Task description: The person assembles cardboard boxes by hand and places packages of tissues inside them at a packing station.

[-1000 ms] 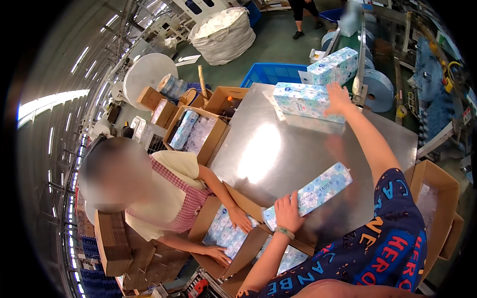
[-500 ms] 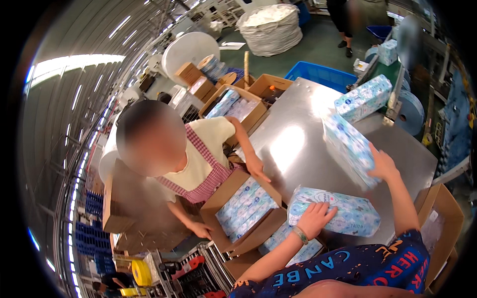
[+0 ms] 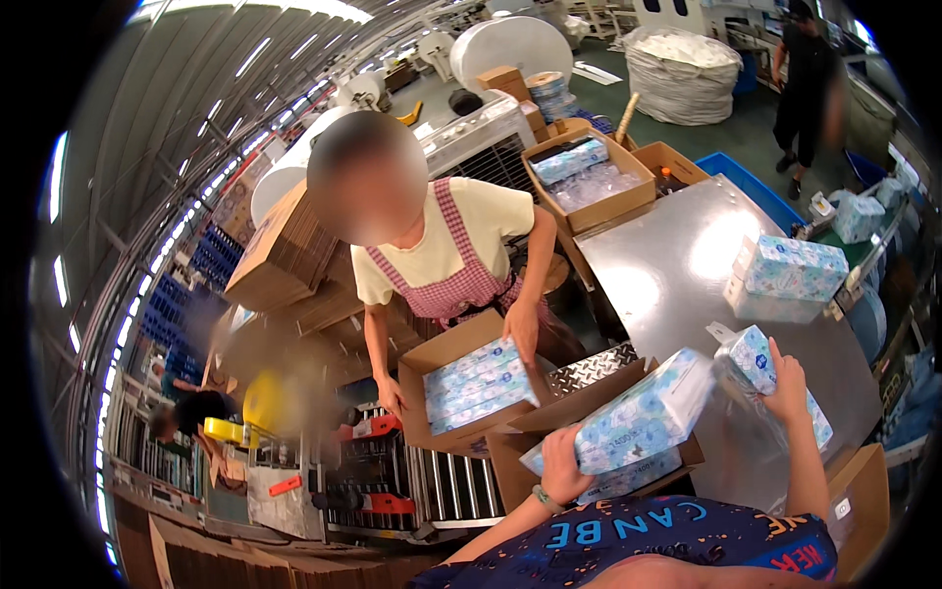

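Observation:
My left hand [image 3: 563, 469] grips the near end of a blue floral tissue pack [image 3: 643, 407], fingers wrapped round its side. That pack is tilted over an open cardboard carton [image 3: 510, 473], where similar packs lie partly hidden beneath it. On the right, my right hand [image 3: 787, 391] is closed on another floral tissue pack [image 3: 750, 359] at the metal table [image 3: 648, 250]; loose clear wrap shows at its end. Farther off on the tabletop sits a further tissue pack [image 3: 797, 263], touched by neither hand.
Across from me a co-worker holds a carton [image 3: 446, 439] filled with packs, beside a roller conveyor [image 3: 456, 491]. An open carton [image 3: 863, 496] stands at my right. Beyond the table are a blue crate [image 3: 751, 188] and a carton with clear plastic [image 3: 638, 182].
My left hand has lifted its pack off the table and tilted it over the carton. The right hand's pack has come nearer and turned. The view has swung left.

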Available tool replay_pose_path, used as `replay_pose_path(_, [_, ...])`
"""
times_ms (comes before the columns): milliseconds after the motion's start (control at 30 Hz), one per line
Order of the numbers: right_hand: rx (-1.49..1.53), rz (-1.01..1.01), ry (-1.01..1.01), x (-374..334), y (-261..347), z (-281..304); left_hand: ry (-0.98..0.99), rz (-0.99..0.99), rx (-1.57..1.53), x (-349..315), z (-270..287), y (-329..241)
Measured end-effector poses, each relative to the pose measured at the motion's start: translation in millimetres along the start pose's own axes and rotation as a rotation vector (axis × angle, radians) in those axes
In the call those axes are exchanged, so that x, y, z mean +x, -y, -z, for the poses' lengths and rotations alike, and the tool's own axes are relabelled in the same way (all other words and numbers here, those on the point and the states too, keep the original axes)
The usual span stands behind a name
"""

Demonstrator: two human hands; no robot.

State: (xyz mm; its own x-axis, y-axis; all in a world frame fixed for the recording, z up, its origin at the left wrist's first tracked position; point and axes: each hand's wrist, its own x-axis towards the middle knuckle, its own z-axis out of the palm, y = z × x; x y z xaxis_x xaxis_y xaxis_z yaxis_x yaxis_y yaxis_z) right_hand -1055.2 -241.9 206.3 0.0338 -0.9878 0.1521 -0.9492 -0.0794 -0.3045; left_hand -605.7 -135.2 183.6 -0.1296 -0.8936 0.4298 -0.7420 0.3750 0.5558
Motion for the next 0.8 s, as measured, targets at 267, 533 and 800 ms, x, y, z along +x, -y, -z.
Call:
replay_pose_path(267, [0.312, 0.553, -0.4, 0, 166, 62, 0.658, 0.267, 0.357, -78, -82, 99])
replay_pose_path(533, [0.427, 1.154, 0.149, -31, 286, -18, 0.818, 0.131, 0.424, -67, -61, 91])
replay_pose_path(800, [-0.132, 0.982, 0.423, 2, 263, -193, 0.936, 0.715, 0.028, -48, -19, 78])
